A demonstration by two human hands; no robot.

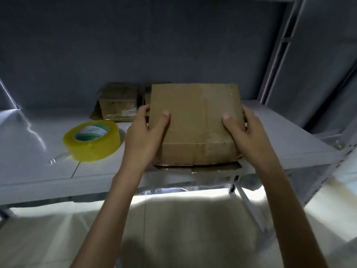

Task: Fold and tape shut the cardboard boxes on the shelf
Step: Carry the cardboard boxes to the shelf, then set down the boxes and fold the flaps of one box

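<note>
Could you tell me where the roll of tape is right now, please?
In the head view, the tape roll lies flat on the shelf, left of the held box, beside the left hand.

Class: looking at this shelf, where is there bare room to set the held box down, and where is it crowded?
Bare patches of the grey metal shelf: left of the yellow tape roll, and at the right past the right hand. Crowded: the middle, around the held brown cardboard box, and behind it, with small cardboard boxes.

Brown box [195, 122], flaps closed, at shelf [38, 167] front edge; tape roll [92, 141] left; second box [117, 102] at back.
</note>
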